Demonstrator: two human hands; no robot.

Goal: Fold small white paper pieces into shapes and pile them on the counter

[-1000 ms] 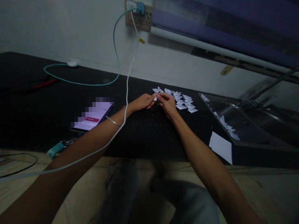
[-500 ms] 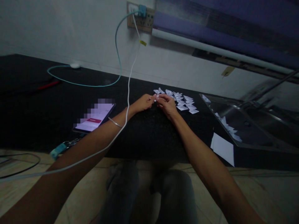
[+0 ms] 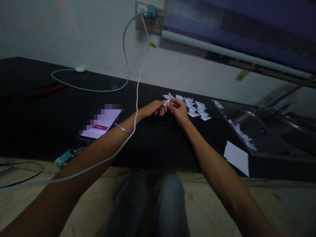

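Between my two hands is a small piece of folded white paper (image 3: 167, 102), pinched at its edges above the black counter (image 3: 153, 144). My left hand (image 3: 157, 108) grips its left side, with the lower fingers curled beneath. From the right, my right hand (image 3: 179, 110) holds it between thumb and fingertips. Just behind and to the right of my hands lie several folded white paper pieces (image 3: 194, 113) in loose rows, pointed in shape. My right hand partly hides some of them.
A lit phone (image 3: 98, 126) and a keyring with a teal strap (image 3: 64, 158) lie left of my left forearm. A white cable (image 3: 137, 95) crosses that forearm. White paper sheets (image 3: 237, 158) rest at right, near a steel sink (image 3: 266, 138) with more folded pieces (image 3: 243, 135) along its rim.
The folded paper now shows more between my hands, turned so a white pointed face is visible. My left fingers have loosened and spread a little beneath it. My right knee has moved inward.
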